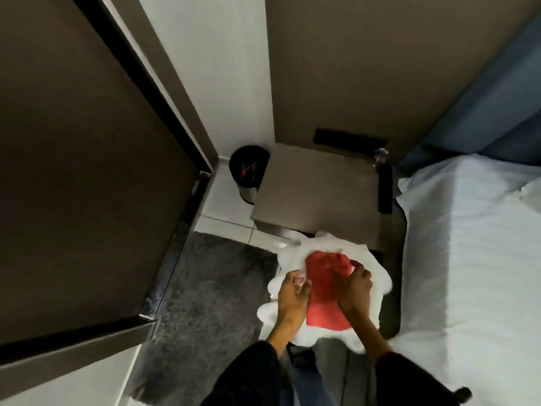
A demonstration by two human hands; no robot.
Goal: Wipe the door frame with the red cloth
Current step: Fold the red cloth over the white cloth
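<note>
Wiping not started. Left hand [292,291] and right hand [352,288], fingers curled onto the red cloth [325,285], lower centre; door frame [164,118], upper left, untouched.

Both hands, left [292,294], right [352,288], on red cloth [326,291], over white fabric [371,291]

left: door frame [164,92] close | ahead: nightstand [316,194], bin [248,168] | right: bed [468,244] | floor mat [210,282] open
</note>
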